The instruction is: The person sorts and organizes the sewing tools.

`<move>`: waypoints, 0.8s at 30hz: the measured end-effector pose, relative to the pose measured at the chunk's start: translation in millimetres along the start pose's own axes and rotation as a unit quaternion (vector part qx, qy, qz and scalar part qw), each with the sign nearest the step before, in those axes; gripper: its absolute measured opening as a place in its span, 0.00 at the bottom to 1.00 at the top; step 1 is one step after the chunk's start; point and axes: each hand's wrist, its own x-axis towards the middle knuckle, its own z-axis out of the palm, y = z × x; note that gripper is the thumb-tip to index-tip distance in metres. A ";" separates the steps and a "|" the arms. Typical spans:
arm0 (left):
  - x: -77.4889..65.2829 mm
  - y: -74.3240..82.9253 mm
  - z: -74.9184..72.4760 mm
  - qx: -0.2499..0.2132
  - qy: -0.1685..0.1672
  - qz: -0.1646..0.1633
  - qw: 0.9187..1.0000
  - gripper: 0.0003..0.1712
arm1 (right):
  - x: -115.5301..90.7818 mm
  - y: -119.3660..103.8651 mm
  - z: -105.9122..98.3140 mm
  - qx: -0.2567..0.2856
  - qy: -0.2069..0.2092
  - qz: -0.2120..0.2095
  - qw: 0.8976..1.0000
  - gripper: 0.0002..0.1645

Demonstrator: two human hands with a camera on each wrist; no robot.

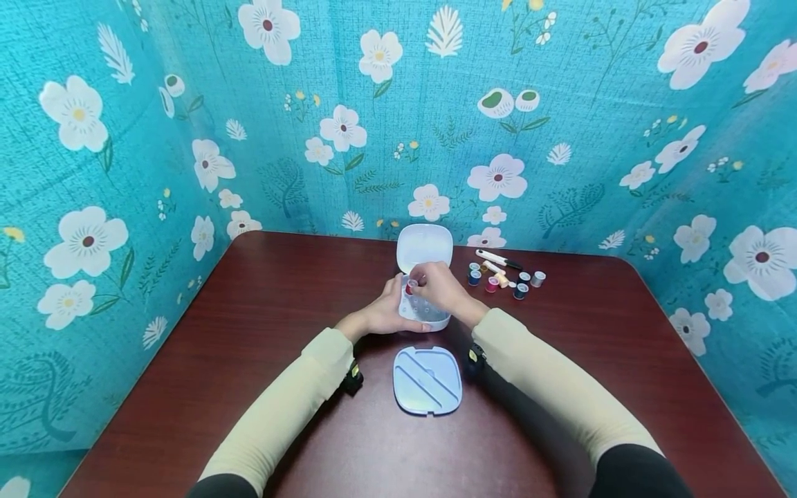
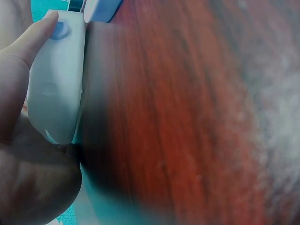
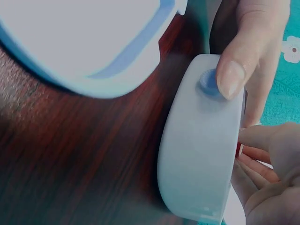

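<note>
A white sewing box (image 1: pixel 439 324) stands on the table, its lid (image 1: pixel 425 243) swung up at the back. My left hand (image 1: pixel 382 312) grips the box from the left; its thumb lies on the front, over a round blue button (image 3: pixel 209 82). Inside, small pegs show on the floor of the box. My right hand (image 1: pixel 438 285) reaches over the box and pinches a red thread spool (image 1: pixel 410 288) near its back left corner. The right fingers partly cover the spool, and I cannot tell whether it sits on a peg.
A light blue divided tray (image 1: pixel 427 381) lies in front of the box. Right of the box are several thread spools (image 1: pixel 520 291), a pink-red spool (image 1: pixel 492 284) and a white-and-black seam ripper-like tool (image 1: pixel 498 259). A floral curtain (image 1: pixel 386 173) hangs behind the table (image 1: pixel 280 290).
</note>
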 end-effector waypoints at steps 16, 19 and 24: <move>0.8 -1.4 -0.6 0.019 -0.012 0.005 1.000 0.77 | 6.9 -4.4 11.2 -0.029 -0.001 0.011 1.000 0.06; 0.5 -1.0 -1.0 0.017 -0.013 0.004 1.000 0.77 | 7.4 -4.1 12.2 -0.034 0.004 0.005 0.999 0.05; 0.6 -1.1 -1.4 0.017 -0.012 -0.001 1.000 0.77 | 8.5 -5.9 13.8 -0.037 0.005 -0.001 0.999 0.06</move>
